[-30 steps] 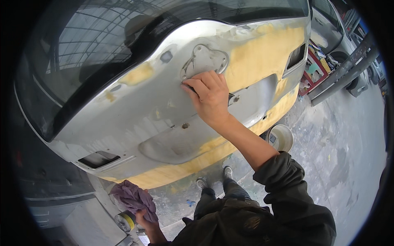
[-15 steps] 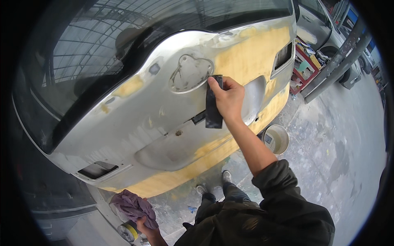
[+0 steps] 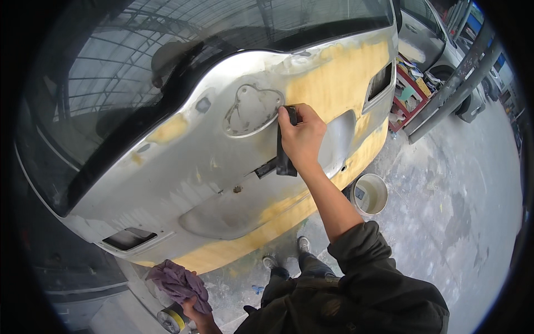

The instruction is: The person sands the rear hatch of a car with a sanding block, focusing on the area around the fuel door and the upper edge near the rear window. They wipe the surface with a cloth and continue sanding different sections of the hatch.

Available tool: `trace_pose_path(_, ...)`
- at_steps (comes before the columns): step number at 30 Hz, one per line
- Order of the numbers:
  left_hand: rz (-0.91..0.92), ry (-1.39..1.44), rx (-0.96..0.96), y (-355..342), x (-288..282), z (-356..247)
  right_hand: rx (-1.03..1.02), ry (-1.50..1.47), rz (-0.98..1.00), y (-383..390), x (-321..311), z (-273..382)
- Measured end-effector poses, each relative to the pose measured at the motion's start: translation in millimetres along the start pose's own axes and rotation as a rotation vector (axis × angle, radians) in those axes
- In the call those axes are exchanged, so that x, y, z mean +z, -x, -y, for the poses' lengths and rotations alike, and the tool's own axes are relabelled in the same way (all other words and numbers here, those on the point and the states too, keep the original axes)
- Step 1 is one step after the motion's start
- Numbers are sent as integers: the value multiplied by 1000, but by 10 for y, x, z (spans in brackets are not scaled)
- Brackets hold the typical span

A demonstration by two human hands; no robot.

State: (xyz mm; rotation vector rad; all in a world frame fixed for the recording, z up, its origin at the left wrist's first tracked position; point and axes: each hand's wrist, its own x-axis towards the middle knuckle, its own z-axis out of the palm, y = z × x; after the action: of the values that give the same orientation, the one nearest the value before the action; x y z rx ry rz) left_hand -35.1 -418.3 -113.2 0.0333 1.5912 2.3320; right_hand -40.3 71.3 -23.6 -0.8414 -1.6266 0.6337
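Note:
My right hand point(image 3: 303, 136) pinches a dark strip of what looks like sandpaper point(image 3: 286, 156), thumb on its upper end. The strip hangs down in front of a car tailgate point(image 3: 183, 161), just right of a rounded emblem recess point(image 3: 253, 110); whether it touches the panel I cannot tell. Bare grey metal and yellow filler patches point(image 3: 328, 69) cover the tailgate. At lower left, my left hand point(image 3: 196, 312) is closed around a crumpled purple cloth point(image 3: 177, 284), below the tailgate's lower left corner. Part of that hand is hidden by the cloth.
A round bucket point(image 3: 370, 195) with liquid and a small dark piece in it stands on the floor right of my arm. Beyond are a red cart point(image 3: 409, 100) of supplies, grey posts point(image 3: 450, 92) and another car point(image 3: 423, 39). A can point(image 3: 171, 319) sits by my left hand.
The strip in my right hand has turned and now shows narrower. My view has shifted slightly; my left hand still holds the cloth.

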Motion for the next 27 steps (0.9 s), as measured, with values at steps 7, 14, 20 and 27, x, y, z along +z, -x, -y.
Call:
trace_pose_path(7, -10, -28, -12, 57, 59, -67, -817, 90, 98, -699, -186, 2)
trace_pose_path(14, -44, -1, -46, 98, 199, -30, -1003, 132, 203, -862, -110, 140)
trace_pose_path(20, -26, 10, -39, 203, 257, 15, -867, 149, 183, -781, -199, 10)
trace_pose_path(27, -20, 33, -93, 188, 327, -52, -746, 146, 212, -736, -243, -13)
